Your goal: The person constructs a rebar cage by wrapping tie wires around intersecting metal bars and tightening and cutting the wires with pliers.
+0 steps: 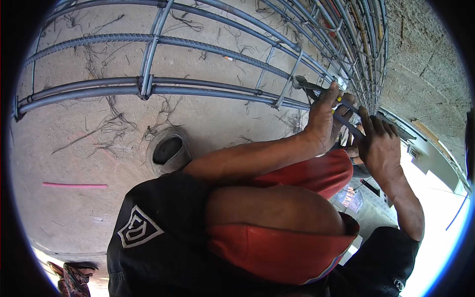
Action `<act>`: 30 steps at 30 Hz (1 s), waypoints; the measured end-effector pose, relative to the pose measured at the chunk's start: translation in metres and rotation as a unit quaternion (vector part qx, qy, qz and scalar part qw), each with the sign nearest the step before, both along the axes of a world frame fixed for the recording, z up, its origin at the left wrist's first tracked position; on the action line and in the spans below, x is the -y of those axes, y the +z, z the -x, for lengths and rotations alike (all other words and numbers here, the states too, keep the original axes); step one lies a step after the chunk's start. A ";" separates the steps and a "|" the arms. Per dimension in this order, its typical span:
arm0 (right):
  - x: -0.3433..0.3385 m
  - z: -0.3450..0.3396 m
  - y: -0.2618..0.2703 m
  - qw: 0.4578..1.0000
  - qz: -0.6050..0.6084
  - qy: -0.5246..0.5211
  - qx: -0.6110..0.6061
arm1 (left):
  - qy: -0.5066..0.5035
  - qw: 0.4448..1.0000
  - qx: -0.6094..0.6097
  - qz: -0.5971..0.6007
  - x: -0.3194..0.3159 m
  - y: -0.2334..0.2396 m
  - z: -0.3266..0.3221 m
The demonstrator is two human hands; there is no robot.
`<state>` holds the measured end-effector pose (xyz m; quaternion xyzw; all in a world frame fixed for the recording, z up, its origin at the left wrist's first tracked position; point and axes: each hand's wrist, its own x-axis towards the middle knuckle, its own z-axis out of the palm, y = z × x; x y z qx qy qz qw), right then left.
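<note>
A pair of steel-fixer's pincers [315, 88] with dark handles and yellow marks has its jaws against a corner of a rebar cage [219, 52], where a stirrup [289, 78] meets a ribbed long bar. My left hand [324, 115] is around the middle of the pincers' handles, thumb up and fingers partly hidden. Farther back along the handles, my right hand [380, 143] grips their ends. Whether the jaws hold tie wire is too small to tell. Doubled stirrups [150, 59] cross the cage at the left.
Cut tie wire [115, 120] litters the concrete floor [74, 148]. A grey roll or container [169, 150] stands beside my left elbow. A pink strip [74, 185] lies to the left. More rebar cages [356, 44] are stacked beyond my hands, near a rough wall [426, 67]. Another person [354, 148] is partly visible behind.
</note>
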<state>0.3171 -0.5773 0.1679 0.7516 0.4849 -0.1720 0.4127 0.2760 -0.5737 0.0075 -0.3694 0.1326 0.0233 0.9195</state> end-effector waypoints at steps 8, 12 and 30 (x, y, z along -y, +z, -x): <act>-0.015 -0.038 0.018 0.821 -0.083 -0.541 -0.161 | 0.016 0.996 -0.012 -0.089 0.001 -0.011 -0.002; -0.009 0.026 0.002 0.993 0.030 0.088 0.069 | 0.004 0.999 -0.036 -0.031 -0.009 -0.010 0.002; 0.012 0.010 -0.010 0.987 0.028 0.112 0.114 | -0.070 0.996 0.055 -0.033 -0.011 -0.013 0.003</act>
